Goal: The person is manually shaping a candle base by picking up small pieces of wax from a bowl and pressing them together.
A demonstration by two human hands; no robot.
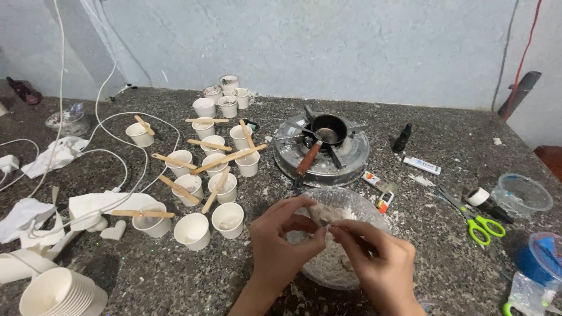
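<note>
White, crumbly wax-like flakes point(331, 260) fill a clear glass bowl point(374, 213) on the grey speckled counter point(433, 246), directly under both hands. Left hand point(281, 234) and right hand point(374, 257) meet over the bowl's centre, fingertips pinched together on a small white lump point(325, 229); both hands are closed to a pinch, the remaining fingers loosely curled. The lump sits between the two thumbs, neither hand clearly nearer; too small to tell a long axis. Relative to the bowl: just beyond it, a round metal burner point(351, 161) carrying a small black pan point(329, 129) whose brown handle point(308, 158) points back toward the bowl's left rim. Left of the bowl, a cluster of white paper cups point(228, 219), several bridged by wooden sticks point(228, 158), nearest cups close to the left wrist. Right of the bowl, green-handled scissors point(483, 225), well apart. Far left and nearer the camera, a stack of cups point(58, 292).
</note>
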